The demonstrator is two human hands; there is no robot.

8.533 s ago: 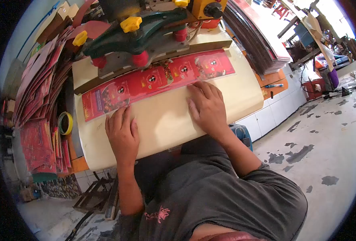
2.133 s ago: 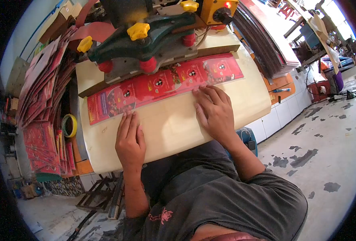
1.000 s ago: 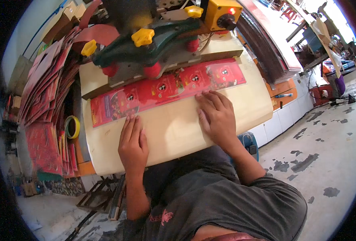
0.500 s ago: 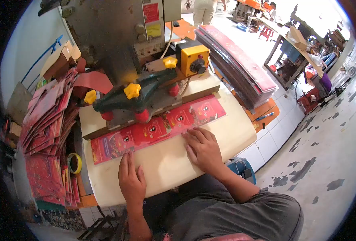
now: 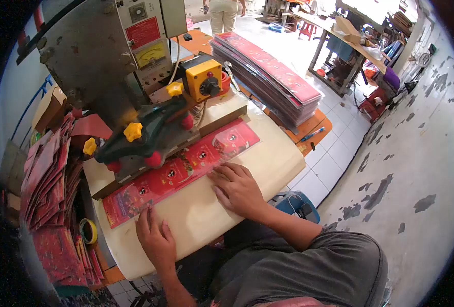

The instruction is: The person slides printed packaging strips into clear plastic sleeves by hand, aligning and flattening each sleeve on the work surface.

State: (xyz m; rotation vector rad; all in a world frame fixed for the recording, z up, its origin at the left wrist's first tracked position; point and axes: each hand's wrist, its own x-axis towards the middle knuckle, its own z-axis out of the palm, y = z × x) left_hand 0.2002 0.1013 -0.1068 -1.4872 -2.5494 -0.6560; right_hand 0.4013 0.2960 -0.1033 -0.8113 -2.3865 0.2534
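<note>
A long red printed strip in clear plastic [image 5: 178, 176] lies on the cream padded board [image 5: 201, 217], along the metal bar [image 5: 222, 121] of a press. My left hand [image 5: 155, 239] rests flat near the strip's lower left end, fingertips at its near edge. Further right, my right hand [image 5: 236, 188] lies palm down with fingertips on or beside the same edge. Neither hand grips anything. Over the strip's far edge sits the dark green press head [image 5: 147, 133] with yellow knobs and red caps.
Flat red packages [image 5: 50, 184] are piled at the left, beside a yellow tape roll [image 5: 88, 231]. A tall stack of red sheets [image 5: 268, 77] stands behind right. The yellow control box [image 5: 203, 79] adjoins the machine. Another person [image 5: 224, 15] stands in the background.
The head view has tilted up and turned, showing more of the machine and background. Both hands remain at the strip's near edge. The red light on the control box no longer looks lit.
</note>
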